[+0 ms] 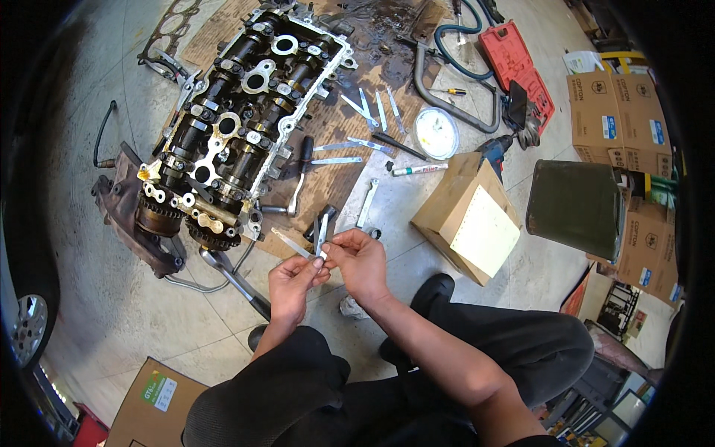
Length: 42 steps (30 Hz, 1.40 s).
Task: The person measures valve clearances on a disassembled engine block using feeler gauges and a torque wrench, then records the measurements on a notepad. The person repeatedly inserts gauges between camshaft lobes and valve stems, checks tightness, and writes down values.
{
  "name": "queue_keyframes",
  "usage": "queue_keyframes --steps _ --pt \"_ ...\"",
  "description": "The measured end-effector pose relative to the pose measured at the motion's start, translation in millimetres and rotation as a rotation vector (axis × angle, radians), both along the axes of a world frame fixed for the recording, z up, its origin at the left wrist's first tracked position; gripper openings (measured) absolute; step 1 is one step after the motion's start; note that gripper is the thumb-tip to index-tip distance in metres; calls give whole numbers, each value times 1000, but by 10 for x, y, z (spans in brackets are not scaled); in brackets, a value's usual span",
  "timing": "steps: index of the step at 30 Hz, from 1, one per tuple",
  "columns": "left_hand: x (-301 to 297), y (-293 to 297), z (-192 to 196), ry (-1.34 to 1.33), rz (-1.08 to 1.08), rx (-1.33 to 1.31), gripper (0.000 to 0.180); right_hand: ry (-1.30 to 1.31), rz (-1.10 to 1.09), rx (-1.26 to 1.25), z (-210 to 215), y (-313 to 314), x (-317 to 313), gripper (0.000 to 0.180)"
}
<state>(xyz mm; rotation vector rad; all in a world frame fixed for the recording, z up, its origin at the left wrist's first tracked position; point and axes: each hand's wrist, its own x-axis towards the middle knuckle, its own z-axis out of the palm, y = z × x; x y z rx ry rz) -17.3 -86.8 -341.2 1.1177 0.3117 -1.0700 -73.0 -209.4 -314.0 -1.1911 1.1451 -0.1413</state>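
Observation:
In front of me my left hand (293, 284) pinches a few thin metal feeler gauge blades (322, 235), which fan out past the fingertips. My right hand (359, 262) meets it from the right, thumb and fingers closed on the same blades. One blade (289, 242) points away to the upper left. Beyond the hands, an engine cylinder head (256, 82) with exposed camshafts lies on cardboard. Several loose blades (337, 160) are spread on the cardboard to its right. A ratchet (237, 283) with a dark handle rests on the floor left of my left hand.
A cardboard box (439, 201) with a yellowish paper pad (484, 236) stands to the right. Near it are a paint marker (418, 170), a round white tub (436, 134) and a red tool case (510, 56). A rusty manifold-like part (123, 216) lies left.

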Motion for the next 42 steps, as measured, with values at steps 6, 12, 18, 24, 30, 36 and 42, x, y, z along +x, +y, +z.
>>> queue_keyframes --steps 6,12,18,24,30,36,42 --pt "-5 88 -92 -43 21 17 10 -62 116 -425 -139 -352 212 7" --pt "-22 64 -13 -25 -23 -3 10 203 667 -1270 -451 -1196 652 16" --pt "-12 116 -15 -24 -42 -17 11 370 766 -1231 -508 -1243 775 17" --pt "-17 116 18 3 -46 -33 12 142 541 -614 -525 -1298 622 21" --pt "-3 142 11 -3 -41 -44 12 -12 239 43 -136 -1034 412 27" --pt "-29 140 -30 -4 -22 -62 13 -73 126 96 -130 -924 379 25" --pt "-32 180 -19 9 -14 -59 12 52 493 -805 -492 -1050 532 17"
